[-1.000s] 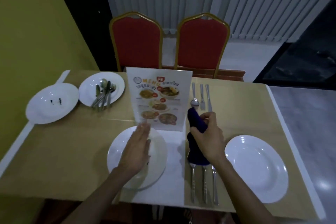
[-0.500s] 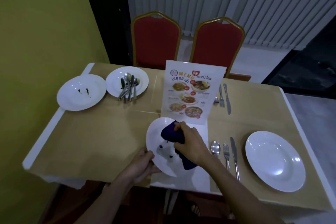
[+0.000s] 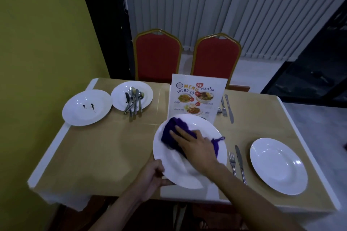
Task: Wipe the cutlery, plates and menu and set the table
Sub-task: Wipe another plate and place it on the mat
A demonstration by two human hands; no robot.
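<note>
head view: left hand grips the near-left rim of the plate, held above the counter's near edge, while the right hand, fingers flat, presses the cloth on the plate's far-left part, its near part lying toward the wrist.

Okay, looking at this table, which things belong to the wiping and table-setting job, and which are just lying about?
Job: round white plate gripped by left hand; purple knitted cloth under right hand; upright printed menu card; stained white plate; heaped steel cutlery; laid steel fork, knife; clean white plate.
Lying about: red padded chairs; grey vertical blinds.
</note>
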